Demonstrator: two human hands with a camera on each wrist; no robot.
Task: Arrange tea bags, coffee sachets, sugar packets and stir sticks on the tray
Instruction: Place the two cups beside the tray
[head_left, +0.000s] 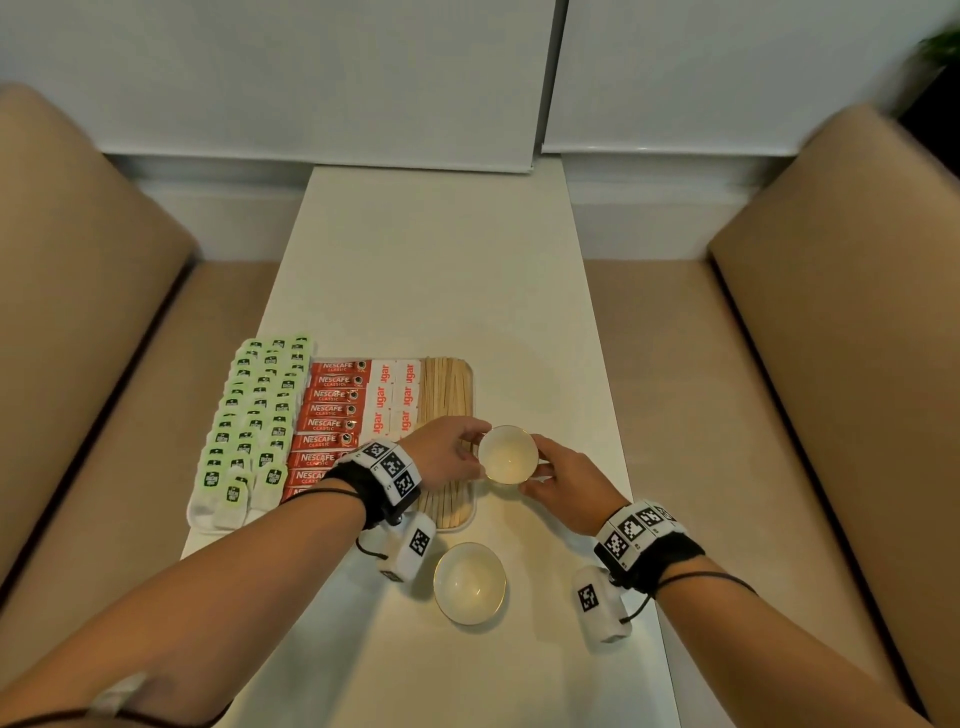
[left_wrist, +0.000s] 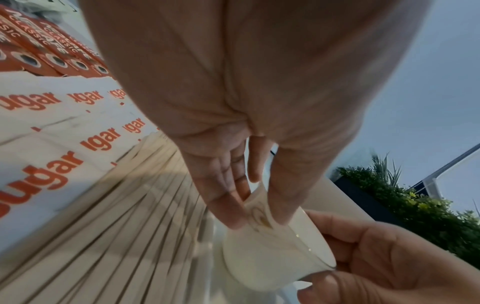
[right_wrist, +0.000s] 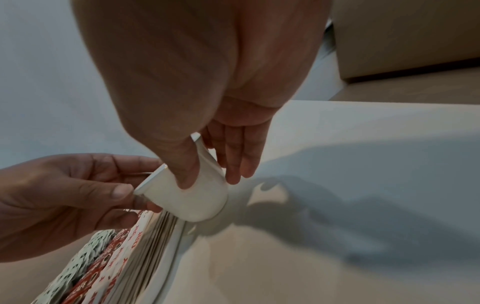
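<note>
A white tray (head_left: 465, 519) carries rows of green tea bags (head_left: 254, 415), red coffee sachets (head_left: 332, 410), white sugar packets (head_left: 395, 389) and wooden stir sticks (head_left: 447, 384). Just beside the tray's right edge, both hands hold a small white gold-rimmed cup (head_left: 508, 454), which is tilted. My left hand (head_left: 475, 447) pinches the cup's handle side (left_wrist: 259, 218) between thumb and fingers. My right hand (head_left: 540, 467) grips its other side with thumb and fingers around the body (right_wrist: 189, 199). The sticks' near part is hidden behind my left wrist.
A second white cup (head_left: 469, 582) stands upright on the pale table (head_left: 441, 270), near its front, below the tray. Beige benches (head_left: 779, 389) run along both long sides. A green plant (left_wrist: 415, 205) stands at the far right.
</note>
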